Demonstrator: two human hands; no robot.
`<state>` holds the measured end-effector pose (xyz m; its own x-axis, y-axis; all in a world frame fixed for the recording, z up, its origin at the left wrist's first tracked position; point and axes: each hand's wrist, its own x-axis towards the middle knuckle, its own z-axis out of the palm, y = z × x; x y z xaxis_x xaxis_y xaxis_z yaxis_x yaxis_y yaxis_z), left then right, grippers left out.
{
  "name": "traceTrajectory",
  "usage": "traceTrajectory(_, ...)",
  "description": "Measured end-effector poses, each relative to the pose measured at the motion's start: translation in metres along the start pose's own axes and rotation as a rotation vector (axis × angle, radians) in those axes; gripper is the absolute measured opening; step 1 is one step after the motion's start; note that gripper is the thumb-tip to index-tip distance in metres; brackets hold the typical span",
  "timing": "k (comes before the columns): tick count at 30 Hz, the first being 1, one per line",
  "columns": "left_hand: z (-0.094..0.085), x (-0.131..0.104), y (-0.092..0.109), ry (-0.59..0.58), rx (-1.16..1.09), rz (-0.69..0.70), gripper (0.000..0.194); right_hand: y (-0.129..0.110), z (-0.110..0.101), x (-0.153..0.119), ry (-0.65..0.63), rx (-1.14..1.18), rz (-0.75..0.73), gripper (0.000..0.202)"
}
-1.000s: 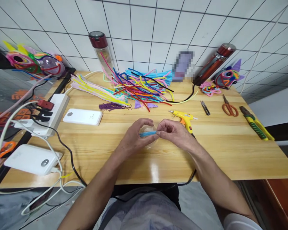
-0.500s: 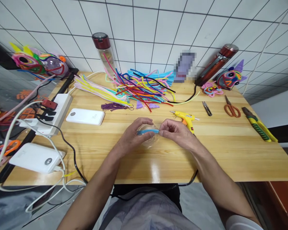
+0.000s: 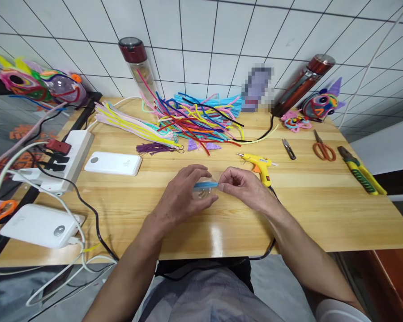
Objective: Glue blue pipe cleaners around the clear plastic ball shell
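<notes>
Hands meet over the middle of the wooden bench [image 3: 322,214]. The left hand [image 3: 183,197] wraps around a clear plastic ball [image 3: 205,192], its grip closed on the ball and on 1 end of a blue pipe cleaner [image 3: 205,184] that lies across the top of it. The right hand [image 3: 243,188] pinches the other end of the blue pipe cleaner between thumb and fingertips. Just beyond the right hand lies a yellow glue gun [image 3: 258,164]. Farther back sits a pile of coloured pipe cleaners [image 3: 195,120]. To the right lie scissors [image 3: 322,147] and pliers [image 3: 361,170]; to the left, a white power bank [image 3: 113,163].
</notes>
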<state>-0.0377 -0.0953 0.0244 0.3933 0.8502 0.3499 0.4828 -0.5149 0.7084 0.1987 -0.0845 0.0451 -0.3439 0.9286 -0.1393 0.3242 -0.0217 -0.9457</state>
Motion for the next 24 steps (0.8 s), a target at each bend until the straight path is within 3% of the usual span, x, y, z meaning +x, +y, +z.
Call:
traceTrajectory(4,0.004,0.001,-0.004,0.05,-0.127,0.005,0.04,0.002,-0.003,-0.001,0.02,0.023,-0.005,0.022)
traceTrajectory(8,0.004,0.002,-0.004,0.013,-0.204,0.004,0.036,0.004,-0.006,0.0,0.036,0.029,-0.014,0.022)
traceTrajectory(15,-0.002,-0.002,-0.001,-0.064,-0.19,-0.039,0.033,0.006,-0.006,0.003,0.008,0.078,0.01,0.027)
traceTrajectory(24,-0.002,-0.002,0.01,-0.062,-0.174,-0.15,0.03,0.007,-0.004,0.004,0.017,0.093,0.072,0.03)
